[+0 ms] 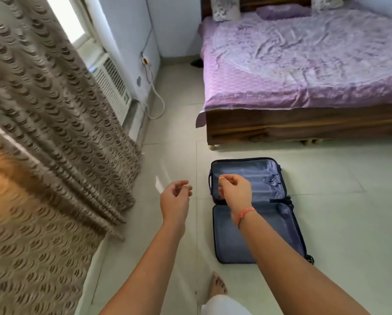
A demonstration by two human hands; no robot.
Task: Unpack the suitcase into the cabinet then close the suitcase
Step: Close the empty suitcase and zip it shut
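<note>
Head view is showing the suitcase (227,237) lying open and flat on the floor (338,212), near the foot of the bed (304,64). Both halves are showing their blue lining, and the far half is lying toward the bed. The left grip (175,196) is hanging above the floor, just left of the suitcase, with its fingers loosely curled and holding nothing. The right grip (235,189) is hanging in front of the far half of the suitcase, and its fingers are also loosely curled. Nothing is showing inside it, and I cannot tell if it is touching the lining. A pink thread (246,212) is sitting around the right wrist. A bare foot (217,285) is standing on the floor, near the corner of the near half. A brown curtain (54,110) is hanging at the left, blurred, and a white cooler (113,85) is standing beside it at the wall. A purple sheet (247,92) is covering the bed.
</note>
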